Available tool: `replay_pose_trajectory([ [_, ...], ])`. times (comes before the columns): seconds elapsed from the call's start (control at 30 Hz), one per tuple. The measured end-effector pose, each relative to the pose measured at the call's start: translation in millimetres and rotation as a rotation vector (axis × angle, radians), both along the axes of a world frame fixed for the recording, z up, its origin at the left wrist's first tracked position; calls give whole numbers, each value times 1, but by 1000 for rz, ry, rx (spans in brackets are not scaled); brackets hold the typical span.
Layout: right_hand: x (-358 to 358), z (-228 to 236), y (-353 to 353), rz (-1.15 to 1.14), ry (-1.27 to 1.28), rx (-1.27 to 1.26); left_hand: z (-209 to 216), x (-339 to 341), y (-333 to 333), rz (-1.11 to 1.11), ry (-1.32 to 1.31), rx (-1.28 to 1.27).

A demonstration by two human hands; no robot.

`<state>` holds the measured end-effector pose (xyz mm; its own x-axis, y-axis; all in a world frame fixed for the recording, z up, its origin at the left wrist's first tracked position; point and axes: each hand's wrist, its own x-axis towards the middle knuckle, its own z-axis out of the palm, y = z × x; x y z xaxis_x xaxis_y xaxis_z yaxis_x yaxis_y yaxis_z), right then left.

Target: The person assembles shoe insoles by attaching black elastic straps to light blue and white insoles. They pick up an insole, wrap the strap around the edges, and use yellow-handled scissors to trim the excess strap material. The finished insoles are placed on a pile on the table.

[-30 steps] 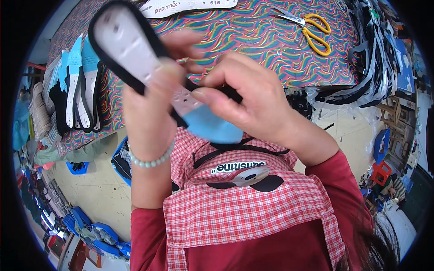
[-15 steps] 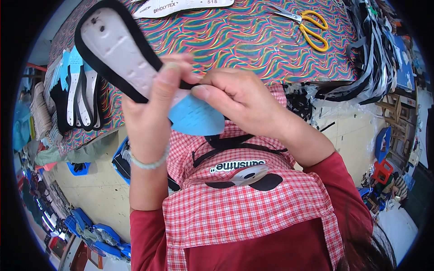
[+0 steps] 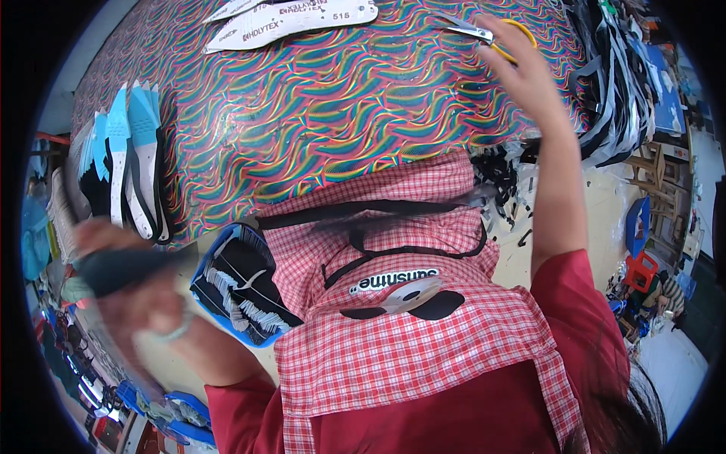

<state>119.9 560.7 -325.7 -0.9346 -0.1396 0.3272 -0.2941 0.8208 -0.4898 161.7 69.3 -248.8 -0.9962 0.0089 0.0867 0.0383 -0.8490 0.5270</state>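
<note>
The left hand [image 3: 125,284] is low at the left of the view, off the edge of the tabletop [image 3: 318,113], and badly blurred; it is wrapped around a dark shoe insole [image 3: 121,266] whose black edge shows across the knuckles, though how the fingers lie on it cannot be told through the blur. A pale bead bracelet [image 3: 178,329] circles that wrist. The right hand [image 3: 522,72] is raised at the far right edge of the tabletop, its fingers loosely spread and reaching onto the scissors [image 3: 491,34] with yellow handles; whether they have closed on the handles cannot be told. The tabletop is covered in a cloth of rainbow wave pattern. White insole boards [image 3: 291,19] lie at its far edge, well apart from both hands. A row of blue, white and black insoles [image 3: 128,166] stands on edge at the left side of the tabletop, near the left hand. Below the tabletop edge a blue basket [image 3: 238,291] holds dark and pale pieces. A heap of black strips [image 3: 612,83] lies just beside the right hand.
</note>
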Motion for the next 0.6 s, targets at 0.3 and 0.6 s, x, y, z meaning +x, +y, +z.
replay_pose_trajectory([
  [0.3, 1, 2, 47, -219, -495, 240, 47, -38, -96, 64, -59, -30],
  [0.6, 108, 40, -84, 289, -636, -463, -44, -20, 136, -565, -350, -76],
])
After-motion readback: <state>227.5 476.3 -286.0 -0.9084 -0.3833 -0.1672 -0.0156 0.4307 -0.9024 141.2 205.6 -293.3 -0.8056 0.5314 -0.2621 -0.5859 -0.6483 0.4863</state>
